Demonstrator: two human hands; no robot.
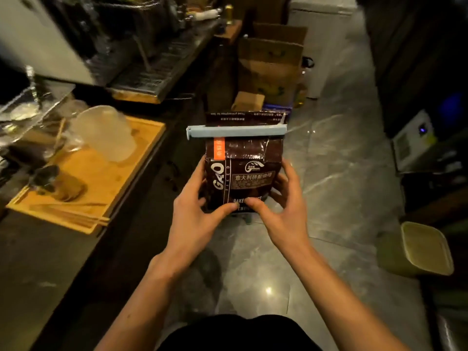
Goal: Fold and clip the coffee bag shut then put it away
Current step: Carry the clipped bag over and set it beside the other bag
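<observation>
A dark brown coffee bag (249, 158) with white lettering is held upright in the air over the floor, just right of the counter edge. Its top is folded over, and a long pale blue clip (236, 131) is clamped across the fold. My left hand (200, 198) grips the bag's lower left side, thumb on the front near the bottom. On the lower right side my right hand (283, 201) holds it, thumb also on the front. Both hands carry the bag together.
A dark counter (50, 249) runs along the left with a wooden tray (121, 178), a clear pitcher (106, 133) and an espresso machine (141, 62). Cardboard boxes (271, 67) stand ahead on the grey floor. A green bin (425, 249) sits at the right.
</observation>
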